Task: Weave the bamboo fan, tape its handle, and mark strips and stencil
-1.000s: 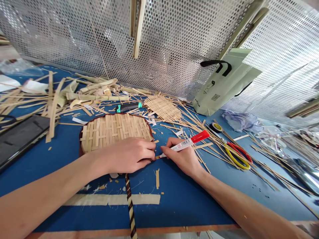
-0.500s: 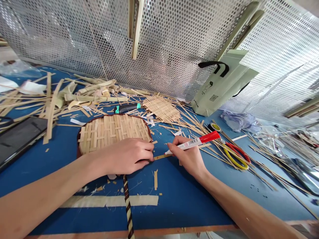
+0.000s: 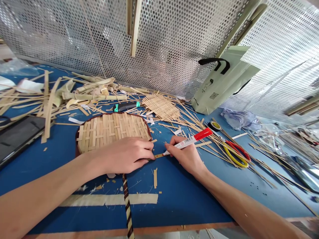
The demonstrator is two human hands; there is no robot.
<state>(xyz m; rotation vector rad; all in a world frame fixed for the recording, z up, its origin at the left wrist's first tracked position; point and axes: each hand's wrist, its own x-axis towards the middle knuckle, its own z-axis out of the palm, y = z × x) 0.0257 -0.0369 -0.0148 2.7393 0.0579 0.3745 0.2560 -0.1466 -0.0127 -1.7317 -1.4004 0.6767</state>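
Note:
A white marker with a red end (image 3: 185, 142) is gripped pen-like in my right hand (image 3: 190, 158). Its tip touches a narrow bamboo strip (image 3: 159, 155) that shows between my two hands. My left hand (image 3: 131, 154) pinches the strip's left end with closed fingers; the rest of it there is hidden. Under my left wrist lies a woven bamboo fan (image 3: 109, 127) with a dark bound rim. Its striped handle (image 3: 127, 207) runs toward the table's front edge. Small marks show on the strip, too small to read.
Behind lie a black-and-green handled tool (image 3: 126, 106), a woven bamboo piece (image 3: 161, 107) and loose strips. Scissors with red and yellow handles (image 3: 235, 154) and a tape roll (image 3: 214, 125) are at right. A paper bag (image 3: 214, 86) leans on the perforated panel; a dark phone-like slab (image 3: 20, 136) lies left.
The marker and my right hand have shifted slightly left along the strip, the tip now closer to my left fingers. My left hand has stayed nearly in place.

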